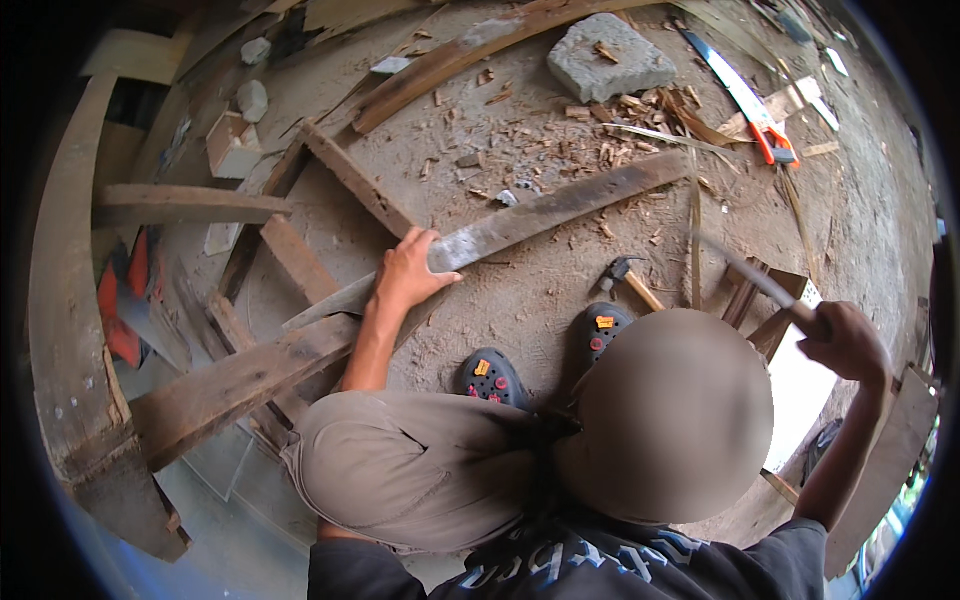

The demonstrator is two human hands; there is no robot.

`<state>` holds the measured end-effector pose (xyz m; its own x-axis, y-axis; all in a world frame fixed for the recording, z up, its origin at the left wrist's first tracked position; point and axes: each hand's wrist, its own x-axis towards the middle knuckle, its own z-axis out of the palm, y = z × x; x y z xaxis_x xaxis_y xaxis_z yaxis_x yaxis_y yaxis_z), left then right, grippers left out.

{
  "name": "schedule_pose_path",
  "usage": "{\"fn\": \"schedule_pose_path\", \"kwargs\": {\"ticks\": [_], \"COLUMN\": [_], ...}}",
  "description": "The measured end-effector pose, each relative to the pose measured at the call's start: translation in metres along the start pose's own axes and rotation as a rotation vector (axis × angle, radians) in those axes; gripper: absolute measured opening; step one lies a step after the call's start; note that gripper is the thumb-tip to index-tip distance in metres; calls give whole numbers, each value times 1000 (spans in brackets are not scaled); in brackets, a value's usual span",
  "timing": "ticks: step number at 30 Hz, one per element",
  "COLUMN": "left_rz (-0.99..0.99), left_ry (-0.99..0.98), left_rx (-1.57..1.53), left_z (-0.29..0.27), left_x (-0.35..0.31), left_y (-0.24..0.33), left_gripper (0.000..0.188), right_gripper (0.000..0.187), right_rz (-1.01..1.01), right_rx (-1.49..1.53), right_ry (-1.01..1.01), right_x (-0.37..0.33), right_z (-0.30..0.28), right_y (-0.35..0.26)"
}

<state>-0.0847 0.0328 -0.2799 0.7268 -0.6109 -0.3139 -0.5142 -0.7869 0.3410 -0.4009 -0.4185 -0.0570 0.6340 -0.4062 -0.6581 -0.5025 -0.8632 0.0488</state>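
A long weathered wooden plank [575, 210] slants up to the right across the middle, with a pale patch beside my left hand [408, 272]. That hand grips the plank, fingers over its far edge and thumb along the near side. Out to the right, my right hand [848, 342] is closed round the handle of a machete [765, 282]. Its blade is raised, pointing up and left, apart from the plank and slightly blurred. Under the plank's left part lie crossed wooden beams [240, 385].
A claw hammer [632, 282] lies by my right shoe. Farther off are a stone block [610, 58], a handsaw [742, 95] with an orange handle, and scattered wood chips [665, 105]. A wooden frame [75, 300] stands at left; a white box [805, 385] is at right.
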Motion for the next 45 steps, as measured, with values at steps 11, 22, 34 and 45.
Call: {"fn": "schedule_pose_path", "kwargs": {"ticks": [11, 22, 34, 45], "left_rz": [-29, -162, -221, -144], "left_ry": [23, 140, 154, 141], "left_rx": [56, 50, -69, -80], "left_z": [9, 23, 11, 13], "left_x": [-12, -57, -60, -62], "left_y": [18, -20, -19, -15], "left_gripper": [66, 78, 66, 67], "right_gripper": [46, 98, 78, 71], "right_rz": [219, -714, -900, -858], "right_rx": [210, 103, -143, -72], "right_ry": [369, 776, 460, 423], "right_x": [219, 229, 270, 252], "right_z": [96, 117, 130, 151], "right_y": [7, -190, -237, -223]}}
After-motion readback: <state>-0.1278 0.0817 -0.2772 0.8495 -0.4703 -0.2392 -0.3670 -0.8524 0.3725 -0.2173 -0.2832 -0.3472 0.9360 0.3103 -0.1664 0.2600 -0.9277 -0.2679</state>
